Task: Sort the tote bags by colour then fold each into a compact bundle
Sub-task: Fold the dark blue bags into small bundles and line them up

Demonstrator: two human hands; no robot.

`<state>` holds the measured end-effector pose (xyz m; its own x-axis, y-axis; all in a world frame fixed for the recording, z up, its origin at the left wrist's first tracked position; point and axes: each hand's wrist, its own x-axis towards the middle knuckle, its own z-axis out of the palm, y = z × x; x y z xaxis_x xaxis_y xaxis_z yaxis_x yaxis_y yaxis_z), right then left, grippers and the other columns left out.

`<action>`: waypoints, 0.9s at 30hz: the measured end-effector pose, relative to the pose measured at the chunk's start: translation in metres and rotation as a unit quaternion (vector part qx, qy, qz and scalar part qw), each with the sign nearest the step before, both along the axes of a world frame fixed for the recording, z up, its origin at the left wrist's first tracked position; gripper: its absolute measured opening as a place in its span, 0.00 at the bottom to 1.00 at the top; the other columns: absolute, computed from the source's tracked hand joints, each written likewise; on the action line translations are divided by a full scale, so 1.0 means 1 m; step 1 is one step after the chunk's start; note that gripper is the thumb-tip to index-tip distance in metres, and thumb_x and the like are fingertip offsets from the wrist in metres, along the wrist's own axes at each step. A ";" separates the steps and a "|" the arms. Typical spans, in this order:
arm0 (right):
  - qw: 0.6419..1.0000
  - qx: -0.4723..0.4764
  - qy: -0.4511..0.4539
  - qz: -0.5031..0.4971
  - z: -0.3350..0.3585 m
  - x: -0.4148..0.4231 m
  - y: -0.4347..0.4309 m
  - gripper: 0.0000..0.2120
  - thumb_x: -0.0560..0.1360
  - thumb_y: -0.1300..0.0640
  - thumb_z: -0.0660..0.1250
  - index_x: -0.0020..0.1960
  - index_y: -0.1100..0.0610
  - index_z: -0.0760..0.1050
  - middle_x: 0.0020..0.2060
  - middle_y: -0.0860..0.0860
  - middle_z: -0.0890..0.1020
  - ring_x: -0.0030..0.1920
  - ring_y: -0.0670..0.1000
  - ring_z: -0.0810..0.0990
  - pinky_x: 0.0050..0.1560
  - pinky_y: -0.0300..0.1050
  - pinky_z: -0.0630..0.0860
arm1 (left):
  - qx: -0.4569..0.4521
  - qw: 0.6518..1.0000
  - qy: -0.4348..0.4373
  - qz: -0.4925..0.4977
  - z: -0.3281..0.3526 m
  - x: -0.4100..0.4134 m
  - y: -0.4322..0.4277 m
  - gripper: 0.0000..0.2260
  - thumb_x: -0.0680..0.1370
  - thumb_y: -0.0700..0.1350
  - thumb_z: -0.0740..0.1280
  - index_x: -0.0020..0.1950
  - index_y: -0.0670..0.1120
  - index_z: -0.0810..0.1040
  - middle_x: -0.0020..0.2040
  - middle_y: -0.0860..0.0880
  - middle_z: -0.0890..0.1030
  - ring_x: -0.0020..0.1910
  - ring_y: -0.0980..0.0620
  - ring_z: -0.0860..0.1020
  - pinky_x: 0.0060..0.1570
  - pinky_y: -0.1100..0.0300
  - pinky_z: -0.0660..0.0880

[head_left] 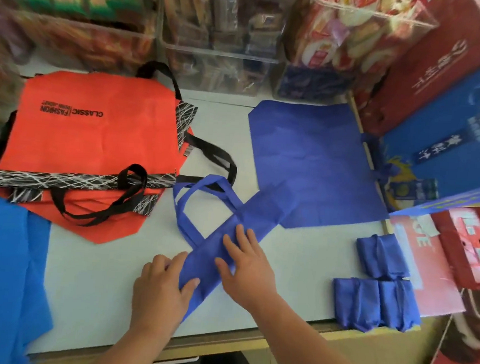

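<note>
The left hand (160, 288) is pinching the folded bag's (255, 213) near end while the right hand (246, 266) is pressing it with straight, spread fingers; easing off could be letting the folds spring open.

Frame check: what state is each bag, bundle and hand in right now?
Folded blue tote: narrowed into a long strip, handles loose.
Flat blue tote: spread out, unfolded.
Blue bundles: three, folded compact.
Red totes: stacked flat, unfolded.
Light blue fabric: spread at left, partly out of frame.
Left hand: grips the strip's near end.
Right hand: flat, pressing the strip.
</note>
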<state>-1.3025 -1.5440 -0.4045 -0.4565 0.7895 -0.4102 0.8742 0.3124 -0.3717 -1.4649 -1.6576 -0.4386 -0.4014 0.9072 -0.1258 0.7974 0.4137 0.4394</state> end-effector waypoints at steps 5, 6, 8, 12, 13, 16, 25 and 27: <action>0.998 0.053 0.026 -0.001 -0.010 0.007 0.000 0.35 0.77 0.30 0.50 0.78 0.44 0.68 0.82 0.47 0.58 0.82 0.54 0.54 0.79 0.55 0.59 | -0.043 0.996 -0.062 0.041 0.012 -0.014 -0.028 0.25 0.68 0.57 0.80 0.59 0.48 0.78 0.46 0.50 0.79 0.45 0.43 0.78 0.44 0.50 0.78; 0.999 0.045 0.026 -0.004 -0.007 0.007 0.001 0.34 0.77 0.30 0.51 0.77 0.43 0.69 0.82 0.46 0.58 0.82 0.53 0.54 0.79 0.54 0.59 | -0.058 0.992 -0.100 0.055 0.016 -0.017 -0.032 0.22 0.70 0.58 0.79 0.57 0.49 0.78 0.46 0.52 0.79 0.46 0.45 0.77 0.45 0.51 0.76; 1.000 0.015 0.019 -0.008 -0.004 0.006 0.003 0.30 0.79 0.31 0.55 0.78 0.42 0.67 0.82 0.42 0.55 0.82 0.49 0.50 0.79 0.51 0.59 | -0.107 0.978 -0.164 0.067 0.021 -0.022 -0.035 0.16 0.73 0.60 0.75 0.47 0.51 0.76 0.42 0.55 0.77 0.43 0.49 0.77 0.42 0.54 0.73; 0.999 -0.040 0.019 -0.010 0.004 0.006 0.010 0.26 0.82 0.41 0.60 0.79 0.40 0.64 0.82 0.39 0.50 0.82 0.44 0.45 0.79 0.48 0.59 | -0.145 0.952 -0.259 0.073 0.032 -0.030 -0.030 0.20 0.75 0.59 0.73 0.36 0.47 0.70 0.37 0.52 0.73 0.35 0.52 0.73 0.37 0.56 0.69; 0.998 -0.056 0.023 0.000 0.005 0.008 0.013 0.27 0.81 0.46 0.62 0.79 0.40 0.63 0.82 0.39 0.49 0.82 0.43 0.44 0.78 0.48 0.60 | -0.140 0.938 -0.303 0.094 0.041 -0.031 -0.027 0.20 0.76 0.56 0.72 0.35 0.46 0.69 0.35 0.53 0.71 0.33 0.53 0.70 0.36 0.57 0.68; 0.994 -0.082 0.045 0.050 0.008 0.017 0.017 0.37 0.72 0.47 0.67 0.79 0.39 0.62 0.80 0.35 0.48 0.82 0.42 0.45 0.77 0.43 0.60 | -0.135 0.881 -0.430 0.144 0.078 -0.034 -0.016 0.16 0.78 0.51 0.72 0.37 0.44 0.71 0.32 0.52 0.70 0.32 0.54 0.70 0.36 0.57 0.72; 0.924 -0.258 0.246 -0.140 0.028 0.019 -0.025 0.07 0.82 0.43 0.63 0.57 0.32 0.75 0.52 0.23 0.79 0.58 0.30 0.76 0.53 0.22 0.68 | 0.017 0.894 -0.439 0.086 0.149 -0.021 0.046 0.21 0.83 0.62 0.60 0.47 0.47 0.81 0.43 0.52 0.82 0.43 0.61 0.79 0.45 0.63 0.76; 0.891 -0.272 0.294 -0.213 0.034 0.017 -0.024 0.11 0.82 0.40 0.59 0.56 0.40 0.78 0.49 0.31 0.83 0.52 0.35 0.80 0.48 0.24 0.71 | 0.011 0.924 -0.381 0.033 0.131 -0.011 0.049 0.16 0.81 0.63 0.62 0.50 0.52 0.78 0.49 0.57 0.82 0.49 0.62 0.79 0.50 0.62 0.76</action>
